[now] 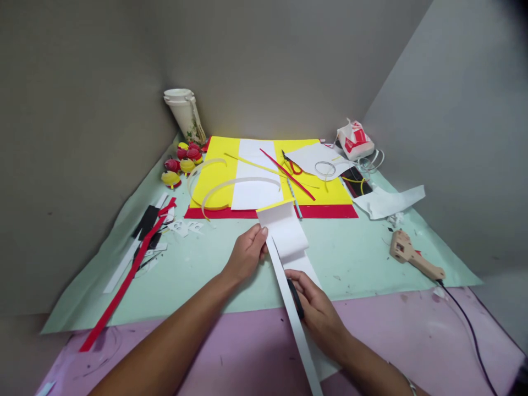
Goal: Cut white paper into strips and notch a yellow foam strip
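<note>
My left hand (247,250) pinches the upper part of a long white sheet (287,230) between thumb and fingers. The sheet's far end curls over and shows a yellow edge. My right hand (315,308) is closed round black-handled scissors (296,298), whose blades are mostly hidden by the sheet. A narrow white strip (293,322) runs along the sheet's left side and hangs down toward me, parted from the wider piece by a cut line. The wider part passes under my right hand.
Yellow, white and red sheets (214,184) lie ahead with curled strips and red-handled pliers (293,165). A glue gun (414,256) with a cord rests at right. At left are a red strip (132,269), scraps, small red-yellow ornaments (187,165) and a white container (185,115).
</note>
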Tool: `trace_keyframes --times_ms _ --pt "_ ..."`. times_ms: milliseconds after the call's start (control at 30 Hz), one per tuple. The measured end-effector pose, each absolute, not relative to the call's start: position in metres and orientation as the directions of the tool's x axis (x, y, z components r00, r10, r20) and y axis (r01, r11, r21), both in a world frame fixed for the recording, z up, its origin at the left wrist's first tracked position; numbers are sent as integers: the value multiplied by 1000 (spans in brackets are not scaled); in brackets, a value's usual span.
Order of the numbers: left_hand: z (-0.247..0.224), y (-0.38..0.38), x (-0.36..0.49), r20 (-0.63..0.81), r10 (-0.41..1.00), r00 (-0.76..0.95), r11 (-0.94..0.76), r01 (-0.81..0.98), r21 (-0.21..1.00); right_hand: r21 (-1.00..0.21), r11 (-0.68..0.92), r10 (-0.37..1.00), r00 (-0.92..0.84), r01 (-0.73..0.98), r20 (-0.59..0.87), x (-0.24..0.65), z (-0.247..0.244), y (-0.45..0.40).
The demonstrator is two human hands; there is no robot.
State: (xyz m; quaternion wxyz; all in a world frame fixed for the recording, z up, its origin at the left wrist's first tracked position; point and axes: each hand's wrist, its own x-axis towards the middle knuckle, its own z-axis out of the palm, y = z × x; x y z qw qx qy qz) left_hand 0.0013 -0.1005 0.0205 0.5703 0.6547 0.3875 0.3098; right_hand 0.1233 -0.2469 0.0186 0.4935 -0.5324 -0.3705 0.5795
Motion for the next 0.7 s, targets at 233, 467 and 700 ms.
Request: trace_keyframes --times_ms 233,467,700 --pt "19 -101 1 -33 853 521 -48 141 989 -961 -232 967 70 -153 -245 124 18 -246" --pt "19 -101 1 -29 848 529 -47 131 990 -966 -226 969 69 -128 -236 124 20 -247" --pt "18 -100 1 -29 840 542 -57 142 988 -965 -236 967 76 -113 -245 123 21 -248"
